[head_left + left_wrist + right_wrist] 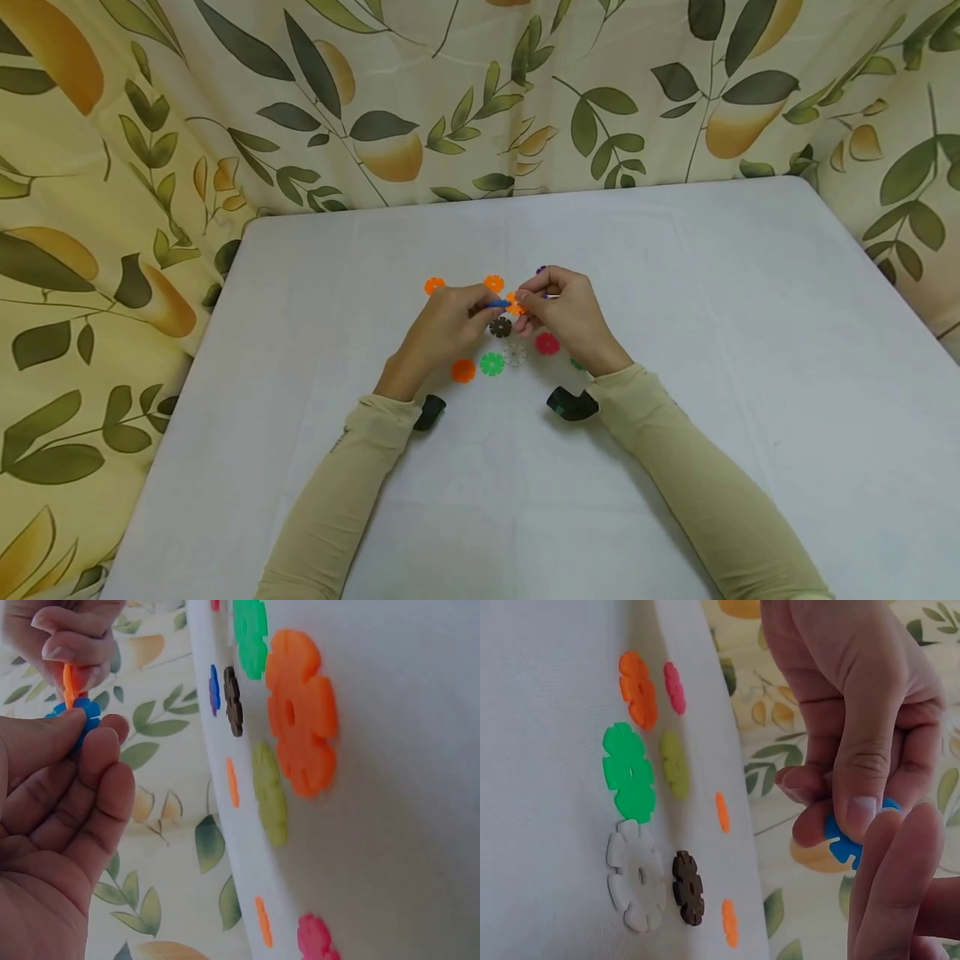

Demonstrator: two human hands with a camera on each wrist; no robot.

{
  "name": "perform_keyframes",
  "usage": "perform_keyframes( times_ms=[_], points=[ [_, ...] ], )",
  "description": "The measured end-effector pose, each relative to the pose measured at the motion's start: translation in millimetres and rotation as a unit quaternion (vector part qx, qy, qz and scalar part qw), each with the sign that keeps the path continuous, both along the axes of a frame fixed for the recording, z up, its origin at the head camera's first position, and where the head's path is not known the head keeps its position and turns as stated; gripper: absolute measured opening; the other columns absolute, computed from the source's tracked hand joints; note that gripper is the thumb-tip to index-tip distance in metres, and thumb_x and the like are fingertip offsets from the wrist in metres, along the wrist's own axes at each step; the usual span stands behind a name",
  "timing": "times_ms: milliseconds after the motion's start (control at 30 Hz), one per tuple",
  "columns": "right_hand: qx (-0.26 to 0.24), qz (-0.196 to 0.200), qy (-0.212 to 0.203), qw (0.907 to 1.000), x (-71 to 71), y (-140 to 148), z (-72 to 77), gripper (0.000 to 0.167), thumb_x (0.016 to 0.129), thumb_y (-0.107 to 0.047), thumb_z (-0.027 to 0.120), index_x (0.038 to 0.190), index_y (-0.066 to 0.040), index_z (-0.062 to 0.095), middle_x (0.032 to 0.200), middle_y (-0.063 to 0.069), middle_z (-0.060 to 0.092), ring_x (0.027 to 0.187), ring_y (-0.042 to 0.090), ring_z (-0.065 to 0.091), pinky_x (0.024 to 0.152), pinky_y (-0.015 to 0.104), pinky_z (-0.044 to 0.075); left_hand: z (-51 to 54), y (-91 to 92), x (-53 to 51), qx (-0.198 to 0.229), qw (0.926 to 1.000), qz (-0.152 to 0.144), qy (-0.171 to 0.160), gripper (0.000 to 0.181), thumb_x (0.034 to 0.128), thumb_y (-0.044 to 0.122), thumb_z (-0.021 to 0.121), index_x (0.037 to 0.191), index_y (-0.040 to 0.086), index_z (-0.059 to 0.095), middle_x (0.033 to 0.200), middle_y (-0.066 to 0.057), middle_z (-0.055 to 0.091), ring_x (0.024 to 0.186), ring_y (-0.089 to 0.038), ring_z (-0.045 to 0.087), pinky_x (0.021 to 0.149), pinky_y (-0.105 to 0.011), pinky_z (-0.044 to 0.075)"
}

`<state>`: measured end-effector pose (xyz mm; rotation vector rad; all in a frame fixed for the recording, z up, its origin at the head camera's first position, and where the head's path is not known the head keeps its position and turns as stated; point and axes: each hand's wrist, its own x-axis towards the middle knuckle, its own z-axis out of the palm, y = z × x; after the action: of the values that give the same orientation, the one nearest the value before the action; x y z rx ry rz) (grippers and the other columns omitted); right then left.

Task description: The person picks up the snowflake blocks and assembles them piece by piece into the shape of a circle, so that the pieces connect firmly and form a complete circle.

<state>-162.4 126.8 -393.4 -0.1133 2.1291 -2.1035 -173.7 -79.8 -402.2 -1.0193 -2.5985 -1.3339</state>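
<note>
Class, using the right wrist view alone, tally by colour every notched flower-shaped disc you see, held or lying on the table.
Orange discs: 3
Pink disc: 1
Bright green disc: 1
Yellow-green disc: 1
Whitish disc: 1
Dark brown disc: 1
Blue disc, in the left hand: 1
Total: 9

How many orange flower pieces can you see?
4: one orange piece in the right hand, one and another beyond the left hand, one beside a green piece. Others may be hidden.
</note>
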Motion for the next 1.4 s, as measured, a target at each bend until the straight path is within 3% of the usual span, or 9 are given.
perform_keyframes(
  times_ms=[367, 700, 867, 1000, 1133, 1233, 1400],
  points=[
    [-0.016, -0.001, 0.001, 0.9999, -1.1, -0.8, -3.9, 0.012, 0.104, 0.000, 0.062, 0.111, 0.010, 0.061, 0.094, 0.029, 0.066, 0.067, 0.026, 0.073, 0.064, 0.031, 0.062, 3.4, -5.9, -1.3, -0.022, 0.9990, 0.033, -0.019, 0.006, 0.1016, 0.003, 0.074, 0.098, 0.000, 0.071, 0.081, -0.004, 0.064, 0.073, -0.020, 0.056, 0.068, -0.028, 0.050],
    [0.007, 0.002, 0.012, 0.9999, -1.8, 2.3, -1.2, 0.021, 0.105, 0.000, 0.059, 0.120, 0.013, 0.066, 0.101, 0.035, 0.064, 0.070, 0.026, 0.072, 0.069, 0.030, 0.063, 1.7, -9.8, -4.8, -0.004, 0.9998, 0.016, -0.011, 0.005, 0.1009, 0.001, 0.074, 0.099, -0.002, 0.071, 0.085, -0.010, 0.070, 0.074, -0.020, 0.058, 0.070, -0.030, 0.051],
    [0.046, 0.043, 0.002, 0.9980, -2.7, 5.3, -0.4, 0.025, 0.108, -0.010, 0.063, 0.123, 0.007, 0.072, 0.099, 0.029, 0.066, 0.073, 0.026, 0.067, 0.069, 0.027, 0.060, 0.0, -8.5, -5.3, -0.007, 0.9998, -0.012, -0.013, 0.003, 0.1017, 0.000, 0.072, 0.100, -0.003, 0.071, 0.088, -0.013, 0.071, 0.077, -0.020, 0.060, 0.071, -0.030, 0.051],
    [0.093, 0.070, -0.023, 0.9930, -4.5, 9.4, 1.7, 0.023, 0.107, -0.016, 0.066, 0.119, 0.002, 0.075, 0.088, 0.021, 0.066, 0.067, 0.019, 0.059, 0.058, 0.026, 0.050, 0.4, -7.9, -5.1, -0.015, 0.9994, -0.028, -0.014, 0.004, 0.1027, 0.001, 0.071, 0.103, -0.003, 0.072, 0.091, -0.015, 0.072, 0.078, -0.020, 0.059, 0.072, -0.031, 0.050],
    [0.099, 0.029, -0.046, 0.9936, -7.3, 15.8, 5.0, 0.020, 0.107, -0.012, 0.067, 0.115, 0.005, 0.073, 0.090, 0.012, 0.068, 0.066, 0.017, 0.055, 0.056, 0.024, 0.045, 1.2, -10.0, -4.8, -0.010, 0.9998, -0.012, -0.011, 0.004, 0.1015, 0.000, 0.073, 0.099, -0.002, 0.070, 0.087, -0.016, 0.070, 0.075, -0.021, 0.056, 0.068, -0.031, 0.048],
    [0.077, -0.011, -0.064, 0.9949, -8.5, 19.7, 7.4, 0.021, 0.106, -0.011, 0.068, 0.115, 0.008, 0.071, 0.102, 0.012, 0.071, 0.071, 0.017, 0.056, 0.062, 0.020, 0.048, 1.1, -11.4, -4.7, 0.003, 0.9999, -0.004, -0.016, 0.006, 0.1006, -0.001, 0.073, 0.097, 0.000, 0.069, 0.085, -0.016, 0.069, 0.075, -0.020, 0.057, 0.067, -0.031, 0.048],
    [0.003, -0.016, -0.103, 0.9946, -8.4, 20.9, 9.8, 0.023, 0.104, -0.008, 0.069, 0.115, 0.011, 0.067, 0.106, 0.014, 0.069, 0.074, 0.018, 0.061, 0.068, 0.021, 0.054, 0.8, -10.0, -4.7, 0.006, 0.9997, -0.016, -0.020, 0.005, 0.1018, 0.002, 0.073, 0.099, 0.001, 0.068, 0.085, -0.012, 0.068, 0.078, -0.020, 0.059, 0.070, -0.030, 0.051]
  ],
)
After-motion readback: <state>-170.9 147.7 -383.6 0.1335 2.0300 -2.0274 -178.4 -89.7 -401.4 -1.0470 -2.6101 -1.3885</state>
